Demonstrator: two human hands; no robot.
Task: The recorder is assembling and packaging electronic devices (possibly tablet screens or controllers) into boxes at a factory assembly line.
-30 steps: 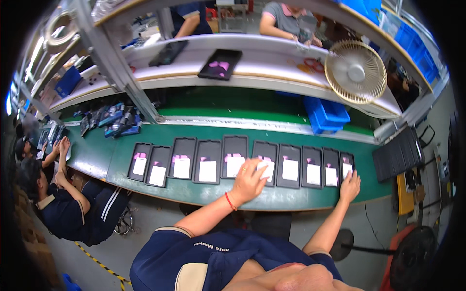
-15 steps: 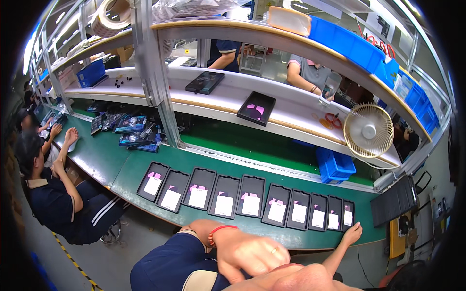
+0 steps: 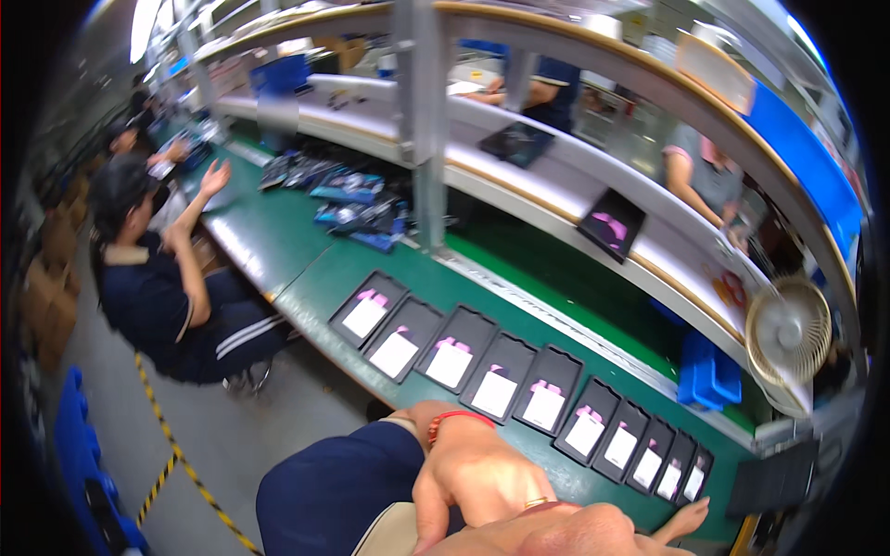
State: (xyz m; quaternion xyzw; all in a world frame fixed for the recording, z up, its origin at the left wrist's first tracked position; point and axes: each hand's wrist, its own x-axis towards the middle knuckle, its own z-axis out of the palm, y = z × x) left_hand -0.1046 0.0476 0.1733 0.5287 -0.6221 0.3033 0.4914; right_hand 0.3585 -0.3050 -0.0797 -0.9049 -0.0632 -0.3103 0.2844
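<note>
A row of black trays [image 3: 503,353] lies on the green table, each holding a white card [image 3: 494,393] and pink-and-black pieces. My left hand [image 3: 477,477], with a red bracelet and a ring, is bent up close to my body, fingers curled and partly hidden; I see nothing in it. Low at the table's front edge, my right hand [image 3: 684,521] rests beside the row's right end, just below the last tray [image 3: 708,461]. Its fingers are stretched out and hold nothing.
A shelf [image 3: 519,190] over the table bears another black tray [image 3: 612,225] and a fan [image 3: 788,332]. Blue bins [image 3: 709,369] stand below it. Dark packages [image 3: 357,199] are heaped at the left, near a seated co-worker [image 3: 153,269].
My view has swung left and tilted, so the trays and shelf appear farther right and slanted. The left hand remains curled close to me; the right stays by the row's end.
</note>
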